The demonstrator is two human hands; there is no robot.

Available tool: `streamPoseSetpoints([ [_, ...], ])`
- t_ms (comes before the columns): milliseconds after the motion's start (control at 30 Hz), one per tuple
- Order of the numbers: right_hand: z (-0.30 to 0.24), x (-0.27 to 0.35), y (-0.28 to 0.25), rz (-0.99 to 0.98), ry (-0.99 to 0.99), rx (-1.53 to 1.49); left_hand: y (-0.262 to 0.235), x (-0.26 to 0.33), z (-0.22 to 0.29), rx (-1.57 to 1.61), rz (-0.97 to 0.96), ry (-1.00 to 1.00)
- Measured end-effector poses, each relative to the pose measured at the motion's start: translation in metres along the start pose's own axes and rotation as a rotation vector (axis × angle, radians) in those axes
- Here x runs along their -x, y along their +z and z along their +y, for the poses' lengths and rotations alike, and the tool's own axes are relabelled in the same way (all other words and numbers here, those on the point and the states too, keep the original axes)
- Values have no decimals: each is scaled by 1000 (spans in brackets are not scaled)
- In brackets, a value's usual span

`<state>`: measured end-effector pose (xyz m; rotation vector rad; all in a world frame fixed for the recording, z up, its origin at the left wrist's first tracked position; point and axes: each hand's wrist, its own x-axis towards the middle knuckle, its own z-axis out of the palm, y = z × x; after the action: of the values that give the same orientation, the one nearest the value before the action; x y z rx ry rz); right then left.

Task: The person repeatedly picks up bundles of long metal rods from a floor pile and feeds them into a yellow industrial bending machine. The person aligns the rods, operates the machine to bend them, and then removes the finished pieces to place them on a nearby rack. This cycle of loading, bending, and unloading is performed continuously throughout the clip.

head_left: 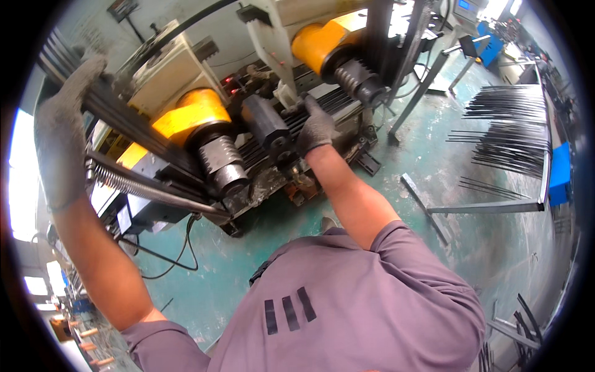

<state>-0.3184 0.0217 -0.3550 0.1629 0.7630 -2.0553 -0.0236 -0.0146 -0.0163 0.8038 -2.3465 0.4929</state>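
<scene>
My left hand (65, 127), in a grey glove, is raised at the upper left. Its fingers are closed round a bundle of long dark metal bars (139, 133) that slants down to the machine. Over the middle of the machine bed is my gloved right hand (317, 129), beside a black block (265, 121) with angled faces. One of its digits stretches away from me; the other fingers are bent down out of sight, so what they touch is hidden. A yellow machine head with a ridged metal cylinder (222, 161) lies between my hands, close to the bars.
A second yellow head (325, 46) stands beyond my right hand. Below my left hand runs a coil spring (133, 181); a black cable (186, 248) loops on the green floor. At right, a metal rack (486, 208) holds many thin dark rods (508, 133).
</scene>
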Motion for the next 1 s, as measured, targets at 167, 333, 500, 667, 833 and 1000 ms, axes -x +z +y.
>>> streamPoseSetpoints([
  [167,0,-4,-2,-5,67,-39,-4,-8,25,133,63,-352],
  [333,-16,11,3,-9,64,-124,7,-26,16,296,80,-449],
  [500,-11,21,12,-28,39,-86,-10,-24,-3,368,81,-386],
  [667,-7,22,12,-48,34,-98,-10,-18,-4,382,189,-486],
  [833,9,-15,-16,10,-36,-21,-11,-19,35,575,189,-643],
  [1000,8,6,-22,18,35,-46,-12,1,24,690,-19,-628],
])
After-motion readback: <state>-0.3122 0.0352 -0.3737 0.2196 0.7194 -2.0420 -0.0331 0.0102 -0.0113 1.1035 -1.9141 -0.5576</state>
